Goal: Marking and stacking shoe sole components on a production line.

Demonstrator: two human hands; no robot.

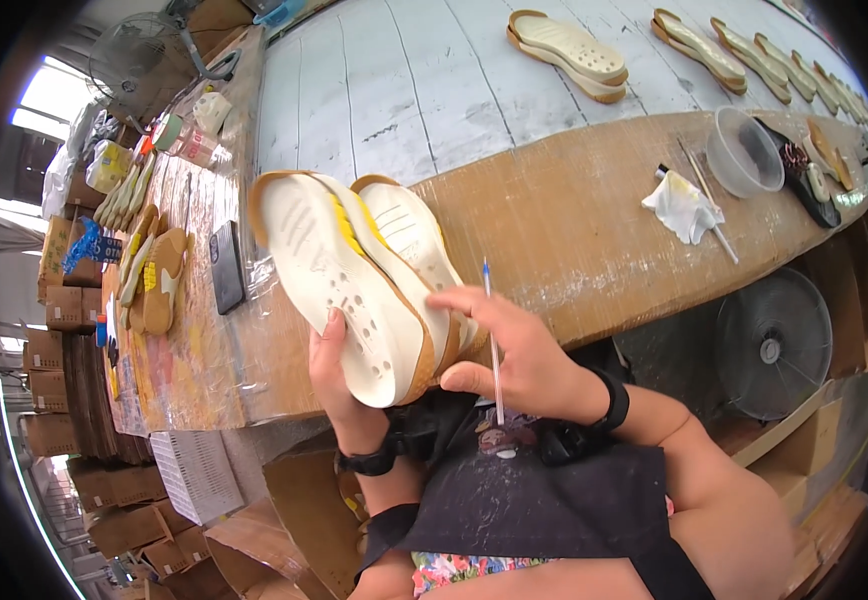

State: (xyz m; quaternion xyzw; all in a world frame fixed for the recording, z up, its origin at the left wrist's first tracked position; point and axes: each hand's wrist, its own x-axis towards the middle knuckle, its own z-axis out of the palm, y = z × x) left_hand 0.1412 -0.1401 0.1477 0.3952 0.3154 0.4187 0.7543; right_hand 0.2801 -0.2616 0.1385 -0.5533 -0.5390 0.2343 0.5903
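Observation:
Several cream shoe soles with tan edges are held together, tilted, above the near edge of the table. The front sole (319, 240) shows small holes and grooves; another sole (404, 225) stands behind it, with yellow patches between them. My left hand (332, 370) grips the front sole from below, its thumb on the face. Beside the lower ends, my right hand (529, 360) has its index finger against the soles and its thumb near their edge. A thin whitish stick with a blue tip (496, 350) sits upright in that hand; whether pen or brush is unclear.
More soles stand in a row on the pale board (384, 80). At the right are a plastic tub (744, 155) and white cloth (689, 208). A phone (226, 267) and yellow-marked soles (162, 280) lie left. Below the table is a fan (772, 345).

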